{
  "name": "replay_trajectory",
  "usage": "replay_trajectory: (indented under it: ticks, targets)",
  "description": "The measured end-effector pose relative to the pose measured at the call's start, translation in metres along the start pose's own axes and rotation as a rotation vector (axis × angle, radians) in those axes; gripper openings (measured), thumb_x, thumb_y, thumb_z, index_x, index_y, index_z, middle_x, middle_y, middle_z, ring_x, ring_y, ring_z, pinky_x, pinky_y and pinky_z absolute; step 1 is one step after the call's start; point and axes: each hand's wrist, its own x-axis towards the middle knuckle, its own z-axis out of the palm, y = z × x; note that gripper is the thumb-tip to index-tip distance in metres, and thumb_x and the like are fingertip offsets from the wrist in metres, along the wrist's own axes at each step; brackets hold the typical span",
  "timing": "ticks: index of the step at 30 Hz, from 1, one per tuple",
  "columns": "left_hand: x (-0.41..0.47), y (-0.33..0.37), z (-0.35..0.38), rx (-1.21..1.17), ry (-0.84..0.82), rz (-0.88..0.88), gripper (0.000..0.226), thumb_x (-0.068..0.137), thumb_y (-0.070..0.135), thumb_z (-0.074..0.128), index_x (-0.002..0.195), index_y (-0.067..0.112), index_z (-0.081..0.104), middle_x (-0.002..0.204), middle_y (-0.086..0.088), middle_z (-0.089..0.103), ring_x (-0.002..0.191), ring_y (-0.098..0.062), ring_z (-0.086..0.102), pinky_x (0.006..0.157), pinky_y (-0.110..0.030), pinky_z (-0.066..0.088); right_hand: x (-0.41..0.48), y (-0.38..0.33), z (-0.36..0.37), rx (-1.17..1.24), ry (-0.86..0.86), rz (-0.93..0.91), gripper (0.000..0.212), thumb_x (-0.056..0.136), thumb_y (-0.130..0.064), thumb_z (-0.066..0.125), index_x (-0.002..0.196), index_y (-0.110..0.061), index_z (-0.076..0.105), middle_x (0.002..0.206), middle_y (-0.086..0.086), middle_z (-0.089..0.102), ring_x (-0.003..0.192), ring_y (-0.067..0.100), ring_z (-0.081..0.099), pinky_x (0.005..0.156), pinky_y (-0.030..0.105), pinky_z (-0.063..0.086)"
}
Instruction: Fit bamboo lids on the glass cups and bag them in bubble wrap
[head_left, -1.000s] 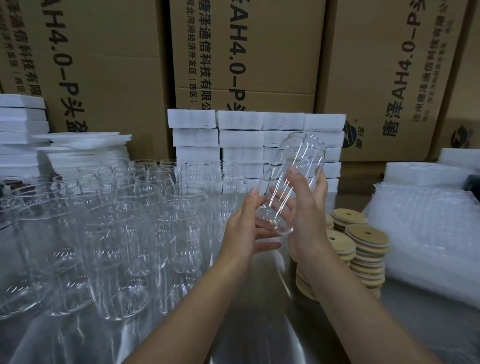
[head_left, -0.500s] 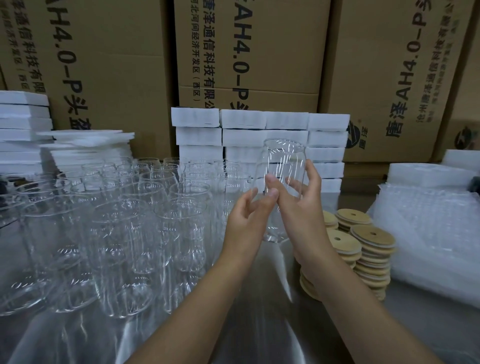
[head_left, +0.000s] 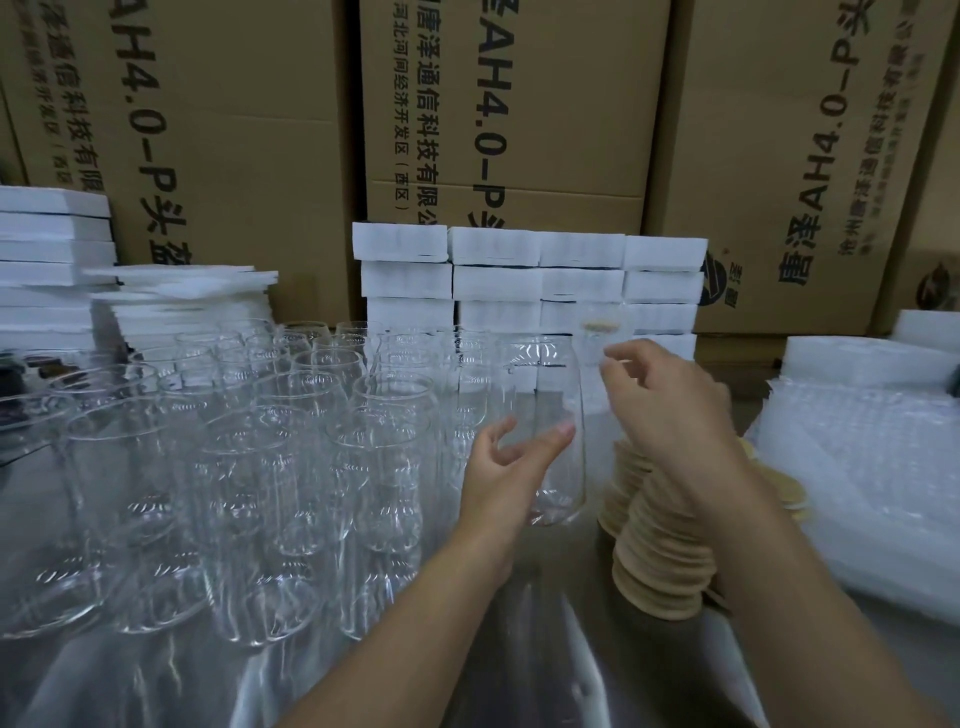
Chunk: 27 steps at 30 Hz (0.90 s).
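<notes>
Head view: a person is handling one glass cup (head_left: 550, 431) between two bare hands above the table (head_left: 519, 649).

Left hand (head_left: 506, 480) is cupping the cup's lower body, fingers (head_left: 558, 434) loosely spread on the glass; right hand (head_left: 670, 410) is hovering just right of the rim, fingers curled half-open, apparently holding nothing, though motion blur is making that uncertain. Clear glass is likely handling as stiff, slick and breakable, so gripping round the waist looks safest. Left of the fingers, crowded cups (head_left: 291, 447) are standing nearly touching, leaving little swing room. Just below the right fingers, stacked bamboo lids (head_left: 660, 561) are waiting; further right, bubble wrap (head_left: 857, 457) is lying, with open table toward the wearer.
</notes>
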Motion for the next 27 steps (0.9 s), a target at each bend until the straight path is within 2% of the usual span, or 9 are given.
replay_trajectory:
  ticks: [3, 6, 9, 12, 14, 17, 20, 24, 27]
  targets:
    - [0.004, -0.009, -0.004, 0.046, -0.012, 0.013, 0.082, 0.055, 0.051, 0.085, 0.125, 0.034, 0.046, 0.115, 0.007, 0.058, 0.099, -0.005, 0.061, 0.082, -0.032, 0.053, 0.022, 0.014, -0.013, -0.459, -0.392, 0.142, 0.064, 0.086, -0.061, 0.051, 0.14, -0.028, 0.039, 0.141, 0.002, 0.048, 0.133, 0.03, 0.036, 0.105, 0.044, 0.023]
    - [0.007, -0.017, -0.003, 0.085, -0.046, 0.034, 0.083, 0.053, 0.048, 0.086, 0.124, 0.035, 0.045, 0.116, 0.006, 0.056, 0.104, -0.009, 0.06, 0.088, -0.036, 0.053, 0.035, 0.021, -0.02, -0.603, -0.676, 0.18, 0.082, 0.078, -0.064, 0.061, 0.143, -0.022, 0.035, 0.149, 0.004, 0.037, 0.137, 0.03, 0.033, 0.114, 0.049, 0.021]
    - [0.012, -0.024, -0.002, 0.1, -0.021, 0.063, 0.08, 0.051, 0.048, 0.082, 0.121, 0.035, 0.045, 0.115, 0.003, 0.055, 0.109, -0.013, 0.057, 0.096, -0.04, 0.051, 0.039, 0.022, -0.022, -0.581, -0.752, 0.175, 0.075, 0.079, -0.051, 0.069, 0.14, -0.019, 0.041, 0.145, 0.005, 0.042, 0.131, 0.03, 0.04, 0.114, 0.052, 0.023]
    - [0.014, -0.034, -0.003, 0.143, -0.023, 0.105, 0.073, 0.065, 0.037, 0.088, 0.124, 0.034, 0.044, 0.117, 0.006, 0.053, 0.113, -0.008, 0.052, 0.097, -0.032, 0.048, 0.038, 0.022, -0.021, -0.557, -0.758, 0.153, 0.078, 0.077, -0.045, 0.072, 0.143, -0.021, 0.038, 0.145, 0.002, 0.041, 0.127, 0.025, 0.044, 0.102, 0.035, 0.036]
    - [0.015, -0.038, -0.002, 0.159, -0.021, 0.124, 0.074, 0.064, 0.038, 0.088, 0.124, 0.035, 0.044, 0.117, 0.008, 0.052, 0.115, -0.005, 0.049, 0.098, -0.029, 0.045, 0.038, 0.023, -0.021, -0.471, -0.712, 0.153, 0.083, 0.076, -0.046, 0.071, 0.146, -0.025, 0.032, 0.149, 0.003, 0.036, 0.126, 0.024, 0.044, 0.089, 0.028, 0.039]
    - [0.015, -0.037, 0.001, 0.181, -0.016, 0.126, 0.081, 0.052, 0.051, 0.08, 0.122, 0.036, 0.042, 0.117, 0.009, 0.053, 0.114, -0.002, 0.049, 0.1, -0.03, 0.044, 0.04, 0.028, -0.015, -0.358, -0.466, 0.202, 0.089, 0.073, -0.052, 0.067, 0.149, -0.027, 0.027, 0.151, 0.012, 0.024, 0.132, 0.033, 0.035, 0.099, 0.039, 0.041]
    - [0.015, -0.038, 0.003, 0.194, -0.028, 0.118, 0.083, 0.05, 0.055, 0.077, 0.123, 0.037, 0.042, 0.116, 0.01, 0.053, 0.113, -0.001, 0.049, 0.099, -0.029, 0.045, 0.038, 0.028, -0.007, -0.24, -0.232, 0.218, 0.081, 0.076, -0.054, 0.066, 0.144, -0.021, 0.035, 0.143, 0.015, 0.024, 0.131, 0.036, 0.027, 0.097, 0.039, 0.037]
    - [0.018, -0.039, 0.003, 0.171, -0.01, 0.117, 0.08, 0.05, 0.053, 0.079, 0.12, 0.036, 0.042, 0.115, 0.009, 0.053, 0.113, -0.006, 0.051, 0.101, -0.037, 0.047, 0.032, 0.024, -0.004, 0.186, 0.067, 0.127, 0.058, 0.074, -0.051, 0.068, 0.121, -0.028, 0.045, 0.122, 0.001, 0.031, 0.115, 0.025, 0.043, 0.084, 0.034, 0.042]
    - [0.021, -0.041, 0.001, 0.167, -0.001, 0.11, 0.08, 0.051, 0.051, 0.082, 0.12, 0.038, 0.042, 0.113, 0.012, 0.051, 0.114, -0.008, 0.051, 0.096, -0.034, 0.048, 0.021, 0.014, -0.002, 0.51, 0.149, 0.064, 0.06, 0.067, -0.06, 0.072, 0.109, -0.031, 0.04, 0.115, -0.006, 0.048, 0.097, 0.01, 0.055, 0.071, 0.026, 0.044]
